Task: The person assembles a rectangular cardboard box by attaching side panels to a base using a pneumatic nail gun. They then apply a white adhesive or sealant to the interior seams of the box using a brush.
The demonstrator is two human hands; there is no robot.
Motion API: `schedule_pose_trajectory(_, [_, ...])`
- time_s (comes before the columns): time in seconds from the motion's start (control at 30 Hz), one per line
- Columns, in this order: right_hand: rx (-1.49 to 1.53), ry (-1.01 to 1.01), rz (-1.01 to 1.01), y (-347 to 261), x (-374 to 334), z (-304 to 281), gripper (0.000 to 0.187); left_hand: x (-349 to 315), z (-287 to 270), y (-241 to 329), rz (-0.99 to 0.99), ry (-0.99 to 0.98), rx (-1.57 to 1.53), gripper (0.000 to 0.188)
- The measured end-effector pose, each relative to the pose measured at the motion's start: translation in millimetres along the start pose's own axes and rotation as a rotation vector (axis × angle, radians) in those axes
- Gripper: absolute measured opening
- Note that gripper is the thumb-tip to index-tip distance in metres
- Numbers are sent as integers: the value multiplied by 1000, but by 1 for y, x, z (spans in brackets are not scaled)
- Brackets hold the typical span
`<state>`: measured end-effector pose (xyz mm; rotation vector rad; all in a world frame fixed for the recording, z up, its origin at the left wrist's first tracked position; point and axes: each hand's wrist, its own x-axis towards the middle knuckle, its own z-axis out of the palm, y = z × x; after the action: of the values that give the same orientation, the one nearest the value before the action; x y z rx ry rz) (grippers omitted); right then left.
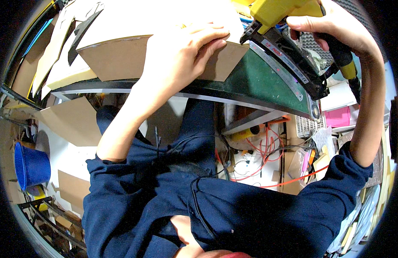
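My left hand lies on a board at the near edge of the bench, its fingers bent and pressed together at the board's upper edge. The board's brown side faces me, and glare washes out its white upper part. In my right hand is a yellow and black nail gun, gripped by its handle. The gun's nose points left, close to the fingertips of my left hand but apart from them. A metal ruler lies on the green bench top beneath the gun.
Sheets and a cream foam block are at the left of the bench. On the floor at left stands a blue bucket, near a brown panel. Red hoses and cables tangle at lower right, beside a pink item and clutter.
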<state>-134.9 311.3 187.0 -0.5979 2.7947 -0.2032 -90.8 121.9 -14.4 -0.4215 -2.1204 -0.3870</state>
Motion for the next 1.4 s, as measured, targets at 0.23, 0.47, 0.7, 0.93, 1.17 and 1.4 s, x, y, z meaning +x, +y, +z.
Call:
schedule_pose_trajectory(0.23, [45, -114, -49, -5, 2, -6, 27, 0, 0, 0, -4, -3, 6, 22])
schedule_pose_trajectory(0.47, [79, -121, -21, -10, 4, -6, 25, 0, 0, 0, -16, -4, -29, 22])
schedule_pose_trajectory(0.7, [42, -132, -29, -14, 7, -8, 30, 0, 1, 1, -16, 9, -20, 20])
schedule_pose_trajectory(0.93, [4, -146, -49, -13, 12, -11, 35, 0, 3, 1, -25, 2, -9, 21])
schedule_pose_trajectory(1.17, [-46, -112, -1, -25, 11, -9, 37, -4, -5, -1, -46, -8, 0, 21])
schedule_pose_trajectory(1.4, [-14, 36, -311, 32, 31, -12, 48, -3, -41, -15, -47, -215, -34, 34])
